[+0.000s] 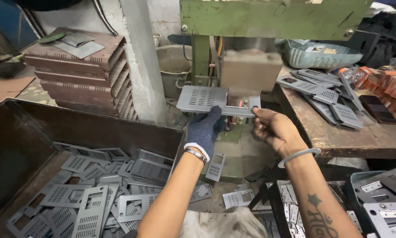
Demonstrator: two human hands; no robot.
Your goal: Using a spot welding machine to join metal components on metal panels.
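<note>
Both hands are holding one flat grey metal plate (215, 100) level under the green press (268, 17), right at the tan block (250, 70) of the ram. Left hand (205, 128), wearing a dark blue knit glove, is pinching the plate's near edge around the middle, fingers closed on it. Right hand (273, 128), bare with a steel bangle at the wrist, is gripping the plate's right end, thumb on top near a small hole, fingers curled underneath. Plate is looking like a thin rectangular stamping: matte grey, rounded corners, a grid of short louvre slots on the left half, a plainer right section with a rectangular cutout sitting below the block, where a red glow is showing. Brown bin (13, 145) at lower left is holding a heap of similar slotted plates (92, 198). More grey plates (321, 94) are lying on the worn wooden bench (339, 136) to the right, near orange boxes (392, 86)
</note>
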